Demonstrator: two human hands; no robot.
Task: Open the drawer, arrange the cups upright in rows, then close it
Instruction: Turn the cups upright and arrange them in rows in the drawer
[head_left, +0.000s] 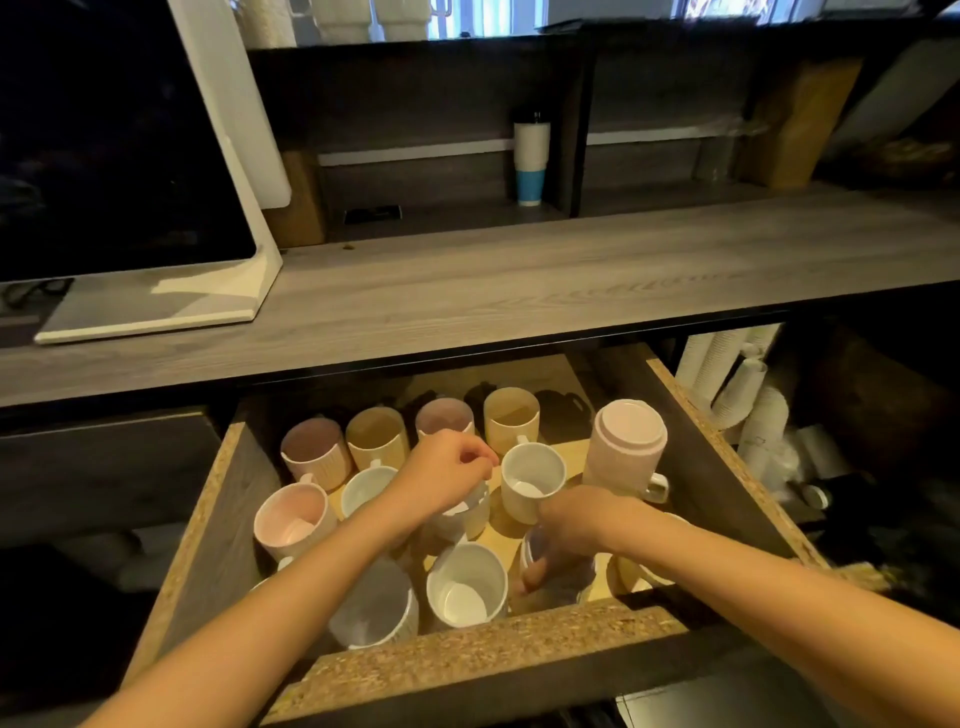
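Our left hand (447, 475) pinches a white ceramic mug (467, 519); our right hand (569, 525) grips a pale bluish cup (574, 579). Ribbed pastel mugs (317, 452) stand upright behind them.

The one view comes from a wide-angle camera worn on the person's head. It faces forward and tilts steeply down over the open drawer (467, 654). It sits close: the drawer and its cups (532, 475) fill the lower half. Both forearms enter from the bottom corners, reaching to the left hand (447, 478) and right hand (576, 525). The desk (519, 280) crosses mid-frame, its edge bowed by the lens. A monitor (104, 145) sits at upper left.
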